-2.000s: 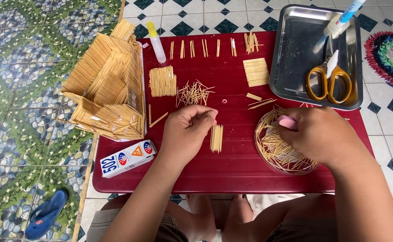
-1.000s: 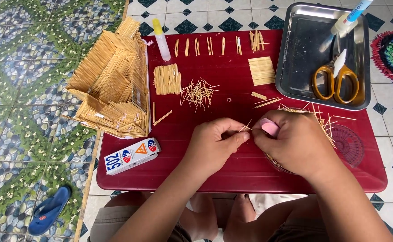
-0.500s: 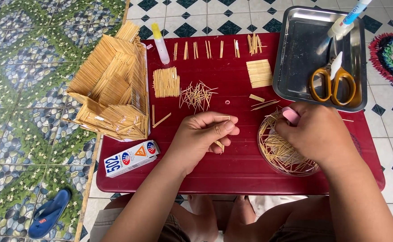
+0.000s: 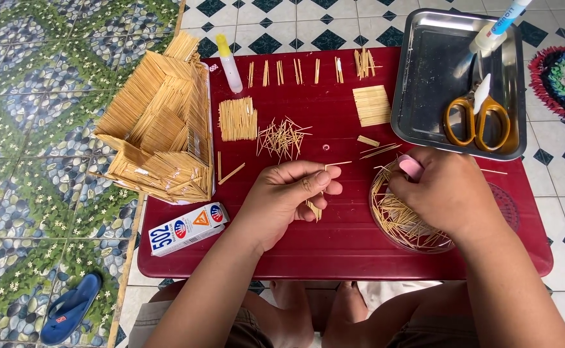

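My left hand (image 4: 289, 193) sits at the middle of the red bench (image 4: 334, 251), palm turned down, fingers curled. Its grip is narrow, thumb and forefinger pinched on a single toothpick (image 4: 338, 165) that sticks out to the right, level with the bench top. A small bundle of toothpicks (image 4: 314, 209) lies just under the knuckles, partly hidden. My right hand (image 4: 447, 193) arches over a round clear container (image 4: 403, 222), fingers bent down toward its rim. It holds a small pink tool (image 4: 411, 168) between thumb and fingers; I cannot tell what the tool is. The container is full of thin pale sticks lying crossed in a loose tangle.

Further out, a loose heap of toothpicks (image 4: 282, 138) fans out above the left hand, and a flat glued panel of sticks (image 4: 237, 119) lies beside it. A second panel (image 4: 372, 105) lies near the tray. Short paired sticks run in a row along the far edge. A small glue bottle with a yellow cap (image 4: 229, 64) stands at the far left. A toothpick house (image 4: 160, 129), straw-coloured and ribbed, stands over the left edge. A white glue box (image 4: 188, 229) lies at the near left corner. The steel tray (image 4: 424, 96) at far right holds yellow-handled scissors (image 4: 478, 119). A blue sandal (image 4: 70, 308) lies on the pebble-patterned floor.
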